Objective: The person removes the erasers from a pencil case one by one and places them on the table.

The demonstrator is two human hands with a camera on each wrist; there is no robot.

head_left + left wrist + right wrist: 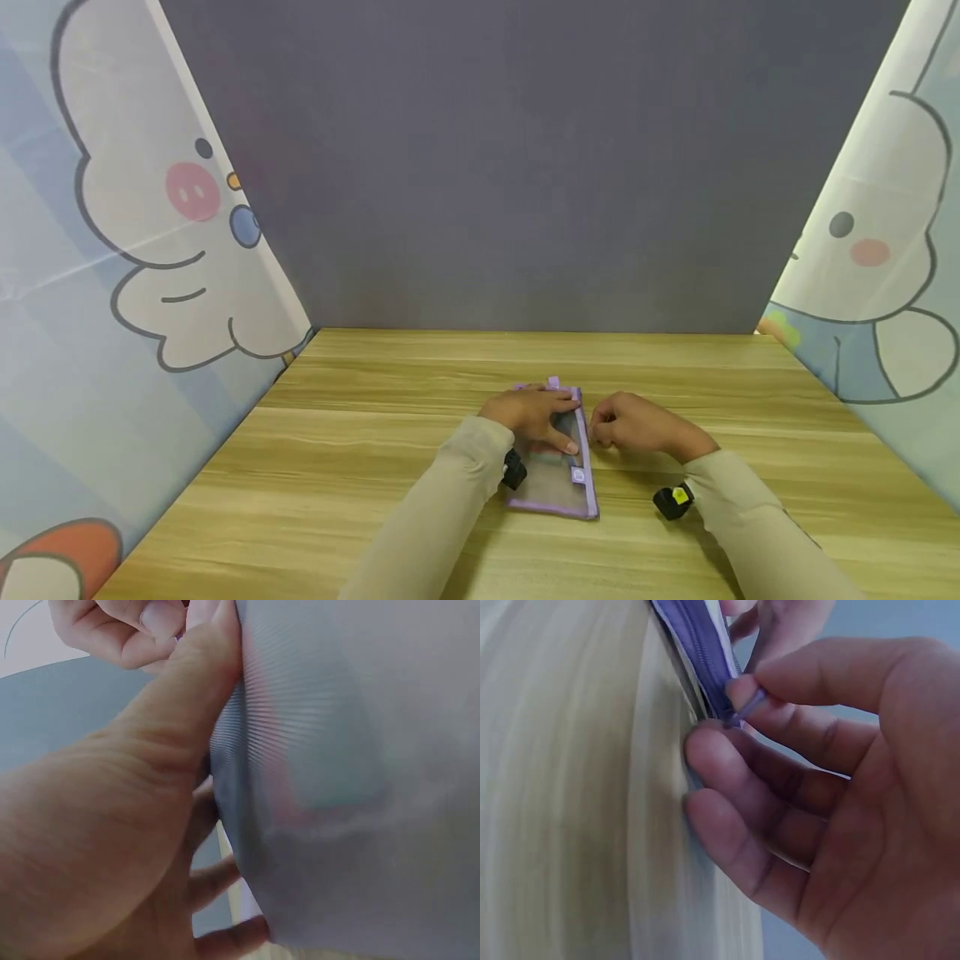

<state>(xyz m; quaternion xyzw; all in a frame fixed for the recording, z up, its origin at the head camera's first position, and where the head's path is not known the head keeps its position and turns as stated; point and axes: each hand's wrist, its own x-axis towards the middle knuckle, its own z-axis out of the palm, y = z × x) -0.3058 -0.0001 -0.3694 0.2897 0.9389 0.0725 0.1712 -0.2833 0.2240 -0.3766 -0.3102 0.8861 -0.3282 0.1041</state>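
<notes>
Fingers of the left hand (534, 415) lie spread, and those of the right hand (637, 423) are bent in a pinch. Under both is a wood-patterned table (360, 467). Upon it, beneath the left fingers, rests a see-through pouch (546, 490) with purple edges. Its zip (697, 641) runs between both hands. A small label (577, 475) is near the left thumb. Right thumb and forefinger grasp the zip pull (748, 707).
</notes>
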